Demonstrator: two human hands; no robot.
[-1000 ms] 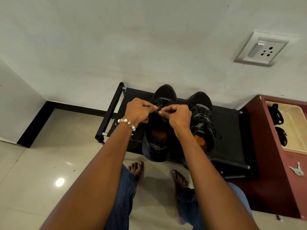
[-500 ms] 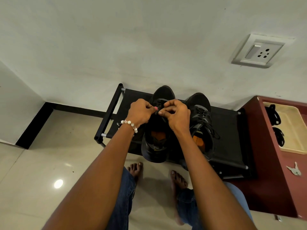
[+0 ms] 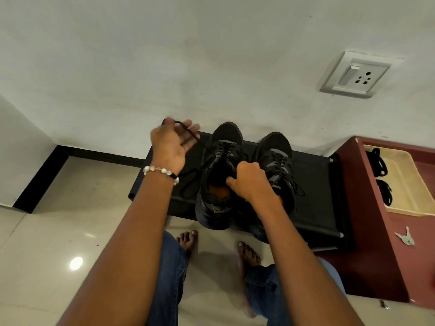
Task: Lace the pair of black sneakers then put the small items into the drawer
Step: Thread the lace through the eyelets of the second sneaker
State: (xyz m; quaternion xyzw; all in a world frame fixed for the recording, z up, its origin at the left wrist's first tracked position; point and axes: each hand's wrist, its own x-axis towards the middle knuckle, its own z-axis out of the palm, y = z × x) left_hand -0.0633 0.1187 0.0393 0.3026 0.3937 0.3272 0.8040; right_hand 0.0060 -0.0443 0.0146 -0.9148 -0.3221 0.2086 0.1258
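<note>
My left hand [image 3: 173, 143] is lifted off to the left, thumb and fingers pinching the black lace [image 3: 188, 130] that runs to the left sneaker [image 3: 220, 175] on the black rack [image 3: 315, 196]. My right hand [image 3: 250, 182] grips that sneaker's collar, fingers curled. Right sneaker [image 3: 276, 158] sits just beside; drawer [image 3: 404, 182] lies open at right.

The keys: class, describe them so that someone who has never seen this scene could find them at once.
Start at the dark red cabinet on the right, beside the black shoe rack. On its top, nearer than the open cream drawer, lie the keys. They are small, pale and metallic, whereas the items inside the drawer are black.
</note>
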